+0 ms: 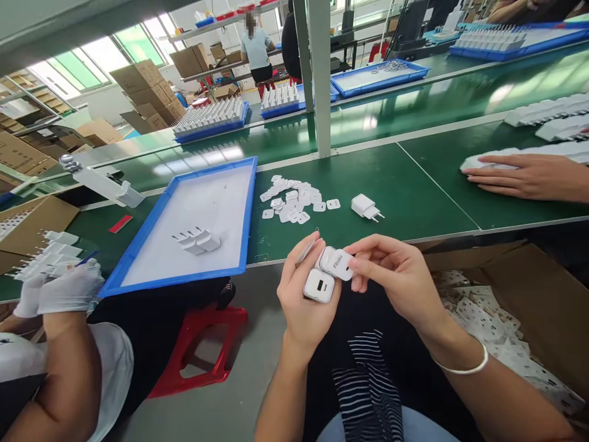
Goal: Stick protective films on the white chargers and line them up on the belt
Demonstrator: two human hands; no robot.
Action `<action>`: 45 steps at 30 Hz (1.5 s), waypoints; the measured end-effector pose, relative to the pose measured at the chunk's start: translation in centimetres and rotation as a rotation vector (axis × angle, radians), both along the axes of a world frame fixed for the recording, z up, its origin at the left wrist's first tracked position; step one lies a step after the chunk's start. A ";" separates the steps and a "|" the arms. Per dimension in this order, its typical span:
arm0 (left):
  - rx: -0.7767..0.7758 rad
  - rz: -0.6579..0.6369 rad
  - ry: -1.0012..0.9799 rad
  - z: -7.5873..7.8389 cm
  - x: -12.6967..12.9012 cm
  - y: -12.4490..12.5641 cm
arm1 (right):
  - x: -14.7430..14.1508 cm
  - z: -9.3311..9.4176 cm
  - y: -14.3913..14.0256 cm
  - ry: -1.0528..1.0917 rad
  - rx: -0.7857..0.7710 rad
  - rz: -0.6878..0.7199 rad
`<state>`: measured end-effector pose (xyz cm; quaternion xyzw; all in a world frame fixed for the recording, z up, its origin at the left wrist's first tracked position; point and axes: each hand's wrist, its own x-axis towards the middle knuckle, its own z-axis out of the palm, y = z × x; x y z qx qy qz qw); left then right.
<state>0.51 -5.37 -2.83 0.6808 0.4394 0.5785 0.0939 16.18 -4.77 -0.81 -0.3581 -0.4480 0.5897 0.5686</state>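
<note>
My left hand (299,310) is wrapped around white plug chargers; one charger (318,286) faces me, its end showing a wide dark slot and a smaller one. Another white charger (325,258) lies above it, partly covered. A thin white piece (305,250) shows between my left fingers. Between thumb and fingers, my right hand (405,276) pinches a small white cover plate (341,264) with grey lettering and a dark slot, held at the upper charger's end. Whether the plate is seated cannot be seen. Loose white cover plates (294,199) lie heaped on the bench, beside a two-pin charger (363,207).
A blue-rimmed tray (252,212) holding a few chargers (197,240) stands left on the green bench (414,215). A gloved co-worker (69,288) is at left; another person's hand (519,175) rests at right. A cardboard box (534,276) with printed sheets sits below right.
</note>
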 end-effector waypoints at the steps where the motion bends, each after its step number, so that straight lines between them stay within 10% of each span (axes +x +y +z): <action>1: 0.013 -0.001 0.011 0.0 0.1 0.0 | -0.2 -0.1 -0.1 0.015 0.009 -0.002; 45: -0.162 -0.146 -0.114 0.8 -0.1 -0.4 | 0.4 0.0 0.8 -0.215 -0.001 0.032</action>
